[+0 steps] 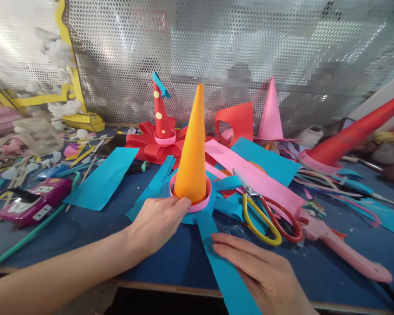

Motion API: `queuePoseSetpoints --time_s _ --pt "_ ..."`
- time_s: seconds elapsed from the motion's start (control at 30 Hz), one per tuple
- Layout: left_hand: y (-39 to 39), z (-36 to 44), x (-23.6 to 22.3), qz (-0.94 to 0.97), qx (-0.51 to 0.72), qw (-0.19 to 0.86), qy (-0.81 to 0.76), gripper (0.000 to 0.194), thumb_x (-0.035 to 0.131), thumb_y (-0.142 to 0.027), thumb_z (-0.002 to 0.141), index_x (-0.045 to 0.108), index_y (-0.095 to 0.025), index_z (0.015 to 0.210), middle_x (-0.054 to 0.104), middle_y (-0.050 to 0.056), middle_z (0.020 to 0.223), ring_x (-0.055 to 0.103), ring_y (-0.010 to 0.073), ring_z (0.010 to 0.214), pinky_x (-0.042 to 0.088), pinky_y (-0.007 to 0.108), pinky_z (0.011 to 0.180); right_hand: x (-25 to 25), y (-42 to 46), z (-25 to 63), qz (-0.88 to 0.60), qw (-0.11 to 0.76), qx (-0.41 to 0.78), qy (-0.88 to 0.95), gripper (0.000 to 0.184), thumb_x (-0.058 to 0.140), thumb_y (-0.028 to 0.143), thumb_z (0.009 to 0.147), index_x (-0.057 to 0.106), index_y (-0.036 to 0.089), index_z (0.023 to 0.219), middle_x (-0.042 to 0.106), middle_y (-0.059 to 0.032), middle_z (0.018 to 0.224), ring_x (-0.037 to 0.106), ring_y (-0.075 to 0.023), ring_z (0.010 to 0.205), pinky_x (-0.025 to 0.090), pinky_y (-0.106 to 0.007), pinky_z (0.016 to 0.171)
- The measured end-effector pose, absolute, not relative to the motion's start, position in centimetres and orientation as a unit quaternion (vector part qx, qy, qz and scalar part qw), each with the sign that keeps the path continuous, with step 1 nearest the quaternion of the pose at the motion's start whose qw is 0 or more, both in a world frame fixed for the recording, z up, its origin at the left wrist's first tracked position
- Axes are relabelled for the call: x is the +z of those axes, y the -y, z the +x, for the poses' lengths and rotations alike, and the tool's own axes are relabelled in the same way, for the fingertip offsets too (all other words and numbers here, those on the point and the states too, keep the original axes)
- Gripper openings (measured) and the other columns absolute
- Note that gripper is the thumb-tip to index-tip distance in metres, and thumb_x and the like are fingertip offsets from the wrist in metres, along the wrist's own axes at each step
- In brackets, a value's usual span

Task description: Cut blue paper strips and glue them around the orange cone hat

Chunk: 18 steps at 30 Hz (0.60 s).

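Note:
An orange paper cone (192,162) stands upright inside a pink paper ring (201,205), with blue paper strips spread around its base. My left hand (160,221) pinches the near left side of the ring; some of its fingertips are hidden. One long blue paper strip (213,249) runs from the base toward me and past the table edge. My right hand (259,267) has its fingers over this strip, holding it, with the thumb out of sight. Scissors (269,218) with yellow and red handles lie just right of the cone.
A pink glue gun (348,253) lies at right. Behind stand a red dotted cone (160,113) and a pink cone (272,113); another red cone (354,131) leans at right. A purple power strip (36,203), blue sheet (105,179) and jar (37,133) are at left.

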<state>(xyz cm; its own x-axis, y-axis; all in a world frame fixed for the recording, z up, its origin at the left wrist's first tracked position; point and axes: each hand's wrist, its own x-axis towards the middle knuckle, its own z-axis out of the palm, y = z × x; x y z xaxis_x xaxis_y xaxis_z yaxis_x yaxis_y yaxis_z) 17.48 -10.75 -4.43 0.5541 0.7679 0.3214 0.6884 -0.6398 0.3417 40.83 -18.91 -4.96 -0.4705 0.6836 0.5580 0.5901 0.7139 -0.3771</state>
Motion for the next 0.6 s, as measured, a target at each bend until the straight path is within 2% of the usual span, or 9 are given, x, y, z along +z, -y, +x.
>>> queuePoseSetpoints --time_s 0.17,0.3,0.4,0.47,0.6 --pt "10.6 16.9 -4.1 0.891 0.198 0.032 -0.407 0.020 0.043 -0.019 0.093 0.063 -0.020 0.087 0.062 0.003 0.070 0.058 0.0157 0.062 0.042 0.021 0.053 -4.8 18.0 40.1 -0.373 0.343 0.088 0.858 0.033 0.046 0.005 0.089 0.071 0.019 0.106 0.071 -0.0053 0.111 0.069 -0.0133 0.099 0.055 -0.018 0.087" --pt "11.1 17.0 -4.3 0.903 0.199 -0.028 -0.381 0.023 0.040 -0.014 0.093 0.063 -0.016 0.093 0.062 0.006 0.075 0.060 0.0189 0.065 0.049 0.028 0.058 -5.1 17.2 40.1 -0.385 0.330 0.111 0.855 0.034 0.045 0.004 0.088 0.070 0.018 0.105 0.071 -0.0069 0.111 0.069 -0.0133 0.099 0.055 -0.018 0.087" --pt "11.6 17.4 -4.4 0.927 0.236 -0.007 -0.292 0.027 0.039 -0.011 0.093 0.061 -0.015 0.107 0.064 0.010 0.091 0.062 0.0209 0.081 0.054 0.033 0.072 -5.3 17.1 39.9 -0.397 0.328 0.129 0.847 0.034 0.046 0.004 0.087 0.069 0.020 0.106 0.071 -0.0073 0.111 0.069 -0.0147 0.098 0.057 -0.020 0.084" --pt "11.9 17.8 -4.5 0.945 0.233 0.029 -0.229 0.030 0.039 -0.010 0.092 0.059 -0.016 0.114 0.064 0.010 0.102 0.063 0.0204 0.093 0.054 0.032 0.081 -5.4 17.3 39.9 -0.401 0.331 0.130 0.844 0.034 0.046 0.004 0.087 0.068 0.020 0.108 0.071 -0.0072 0.111 0.068 -0.0149 0.099 0.056 -0.021 0.086" --pt "12.1 18.4 -5.1 0.960 0.189 0.043 -0.200 0.031 0.040 -0.010 0.091 0.059 -0.015 0.115 0.067 0.010 0.108 0.064 0.0214 0.098 0.055 0.033 0.088 -5.4 17.6 41.2 -0.408 0.318 0.067 0.854 0.037 0.042 0.003 0.089 0.065 0.019 0.113 0.069 -0.0055 0.115 0.066 -0.0132 0.104 0.053 -0.020 0.092"
